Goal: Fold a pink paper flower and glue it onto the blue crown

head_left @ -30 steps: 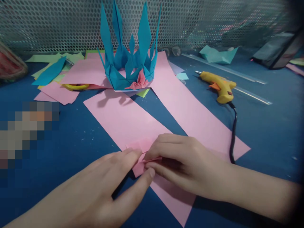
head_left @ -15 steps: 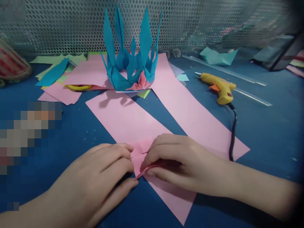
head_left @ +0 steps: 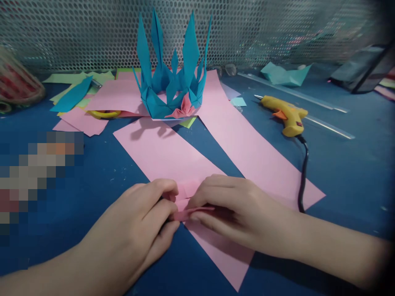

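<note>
Between my two hands is a small folded piece of pink paper (head_left: 184, 214), its near edge raised a little. My left hand (head_left: 138, 222) pinches its left end between thumb and fingers. My right hand (head_left: 234, 209) grips the other end, with the thumb below the edge and the fingers curled over the top, hiding much of the folds. Under the hands lies a long strip of pale pink paper (head_left: 160, 148), slanting across the table. Beyond it stands a blue folded-paper crown (head_left: 160, 107) with tall points and a pink paper flower (head_left: 185, 107) on its front.
A yellow glue gun (head_left: 285, 115) with a black cord lies at right, by clear glue sticks (head_left: 328, 126). Another pink strip (head_left: 247, 148) runs beside the first. Paper scraps (head_left: 83, 121) and yellow-handled scissors (head_left: 105, 114) lie at left. A perforated metal panel (head_left: 92, 33) stands behind.
My left fingers have curled tighter and closed on the left end of the folded pink paper. Its near edge has lifted. My right hand has barely moved.
</note>
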{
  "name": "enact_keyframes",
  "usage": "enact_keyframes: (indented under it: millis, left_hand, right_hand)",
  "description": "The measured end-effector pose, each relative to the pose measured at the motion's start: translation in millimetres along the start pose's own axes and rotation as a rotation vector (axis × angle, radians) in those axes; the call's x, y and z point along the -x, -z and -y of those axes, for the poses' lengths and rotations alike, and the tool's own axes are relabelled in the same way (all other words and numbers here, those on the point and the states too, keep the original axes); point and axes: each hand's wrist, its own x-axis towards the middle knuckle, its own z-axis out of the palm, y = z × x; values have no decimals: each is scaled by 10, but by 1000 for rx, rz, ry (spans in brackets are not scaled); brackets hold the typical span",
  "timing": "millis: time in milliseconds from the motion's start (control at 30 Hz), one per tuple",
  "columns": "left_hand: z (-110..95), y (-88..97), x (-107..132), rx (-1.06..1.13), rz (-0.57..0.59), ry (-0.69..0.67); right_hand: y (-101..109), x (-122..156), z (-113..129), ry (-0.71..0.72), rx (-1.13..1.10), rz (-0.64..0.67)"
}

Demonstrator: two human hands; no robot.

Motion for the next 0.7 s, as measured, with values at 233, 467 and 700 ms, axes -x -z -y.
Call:
enact_keyframes:
  millis: [233,467,700]
  left_hand:
    - [-44,-5,-31,179,-114,143]
    - [-1,17,-17,159,-114,109]
    - [4,-81,182,-32,-78,-44]
  right_hand:
    - [-24,6,11,-65,-33,-40]
    - [-35,-7,-14,28,62,-35]
    - [-72,-12,-8,39,86,-66]
